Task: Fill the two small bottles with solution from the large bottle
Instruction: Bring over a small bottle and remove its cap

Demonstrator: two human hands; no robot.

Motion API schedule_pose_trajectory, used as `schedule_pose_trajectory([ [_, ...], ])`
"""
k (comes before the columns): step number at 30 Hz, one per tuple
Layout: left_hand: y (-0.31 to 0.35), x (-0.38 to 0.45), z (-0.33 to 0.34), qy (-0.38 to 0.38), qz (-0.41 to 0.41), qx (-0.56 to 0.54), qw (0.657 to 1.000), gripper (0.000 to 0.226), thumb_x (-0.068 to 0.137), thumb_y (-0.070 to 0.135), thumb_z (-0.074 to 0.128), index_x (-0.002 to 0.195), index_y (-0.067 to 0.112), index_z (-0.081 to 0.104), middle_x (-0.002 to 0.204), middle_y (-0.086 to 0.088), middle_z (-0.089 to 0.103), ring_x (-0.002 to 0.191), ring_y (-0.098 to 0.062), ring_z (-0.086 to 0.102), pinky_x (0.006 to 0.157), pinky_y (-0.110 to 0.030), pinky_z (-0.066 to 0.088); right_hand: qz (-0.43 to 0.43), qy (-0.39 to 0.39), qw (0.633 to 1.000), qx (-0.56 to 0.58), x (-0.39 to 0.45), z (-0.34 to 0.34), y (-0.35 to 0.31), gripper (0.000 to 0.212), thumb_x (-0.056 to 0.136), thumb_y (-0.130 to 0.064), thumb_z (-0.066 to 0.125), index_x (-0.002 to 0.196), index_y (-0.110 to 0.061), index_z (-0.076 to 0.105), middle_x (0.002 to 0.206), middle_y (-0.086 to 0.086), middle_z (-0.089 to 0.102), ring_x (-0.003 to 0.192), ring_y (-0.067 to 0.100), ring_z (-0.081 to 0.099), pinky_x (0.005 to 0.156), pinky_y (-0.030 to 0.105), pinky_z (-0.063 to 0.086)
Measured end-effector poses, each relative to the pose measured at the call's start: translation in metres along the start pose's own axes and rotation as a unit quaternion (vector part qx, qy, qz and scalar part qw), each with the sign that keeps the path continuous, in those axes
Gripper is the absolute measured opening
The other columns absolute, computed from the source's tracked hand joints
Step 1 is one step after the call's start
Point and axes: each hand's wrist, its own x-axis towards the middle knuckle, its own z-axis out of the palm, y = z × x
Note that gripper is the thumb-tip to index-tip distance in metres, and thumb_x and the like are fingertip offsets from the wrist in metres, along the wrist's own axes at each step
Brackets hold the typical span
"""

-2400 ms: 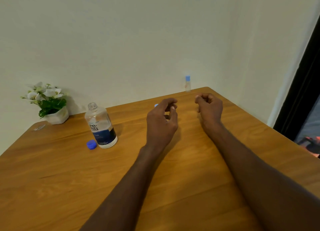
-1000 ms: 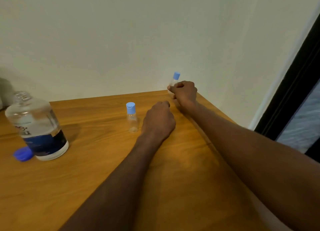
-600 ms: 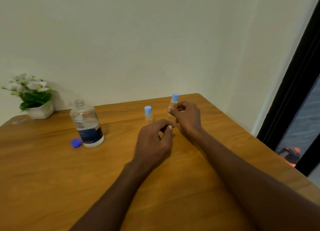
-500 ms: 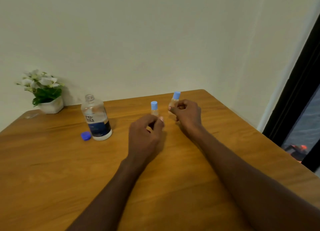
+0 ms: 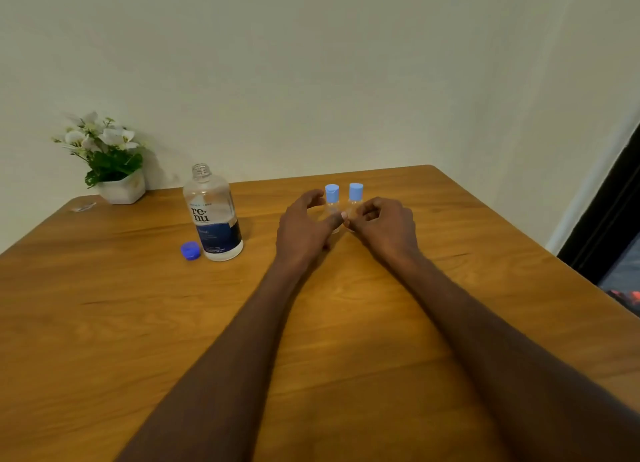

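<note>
Standing side by side near the far middle of the wooden table (image 5: 346, 323), the two small clear bottles are upright w/ light-blue caps on. The left small bottle (image 5: 331, 201) sits just beside the right small bottle (image 5: 355, 200); can't tell if they touch. Contents too clear to judge.

Left hand (image 5: 304, 227) is curled round the left small bottle, thumb in front, fingers wrapped behind at shoulder height. Right hand (image 5: 384, 227) is curled at the right small bottle, fingertips pinching its lower body; most of that body is hidden by the fingers. Thumb tips of both hands nearly meet betw. the bottles.

To the left, well apart from the hands, the large bottle (image 5: 213, 215) stands upright, neck open, no cap, clear w/ a white-and-dark-blue label, liquid inside. Its dark blue cap (image 5: 190, 250) lies on the table just beside its base, on the left.

Further back-left, at the table's far edge by the wall, a white pot of white flowers (image 5: 110, 163) w/ green leaves. A small clear scrap (image 5: 82, 206) lies left of the pot; can't tell what it is. Dark door frame (image 5: 606, 219) at right edge.
</note>
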Motion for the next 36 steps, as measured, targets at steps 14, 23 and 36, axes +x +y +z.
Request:
schedule_pose_trajectory([
  [14,-0.005,-0.025,-0.025,-0.034,-0.079,-0.216,0.973,0.028,0.096,0.013,0.074,0.122,0.011,0.063,0.104,-0.015,0.073,0.068,-0.018,0.068,0.054,-0.029,0.052,0.039,-0.056,0.997,0.034,-0.017,-0.021,-0.008,0.098,0.074,-0.034,0.094,0.153,-0.028,0.037,0.149,0.005,0.047,0.132,0.021,0.05,0.099,0.035,0.049],
  [23,-0.005,-0.022,-0.044,-0.055,-0.144,-0.448,0.881,0.044,0.091,0.014,0.077,0.132,0.013,0.063,0.096,-0.007,0.071,0.052,-0.01,0.047,0.048,-0.022,0.044,-0.112,0.016,0.976,0.185,-0.048,-0.002,-0.051,0.016,0.104,-0.036,0.06,0.114,-0.025,0.068,0.101,-0.012,0.069,0.078,0.002,0.065,0.064,0.022,0.051],
  [36,-0.006,-0.008,-0.043,-0.128,-0.162,-0.516,0.831,0.031,0.105,0.016,0.057,0.134,0.007,0.061,0.131,-0.012,0.071,0.057,-0.005,0.048,0.052,-0.016,0.046,0.144,-0.244,0.892,0.352,-0.035,0.005,-0.049,0.038,0.107,-0.043,0.053,0.109,-0.009,0.069,0.073,0.009,0.065,0.052,0.017,0.055,0.042,0.023,0.037],
])
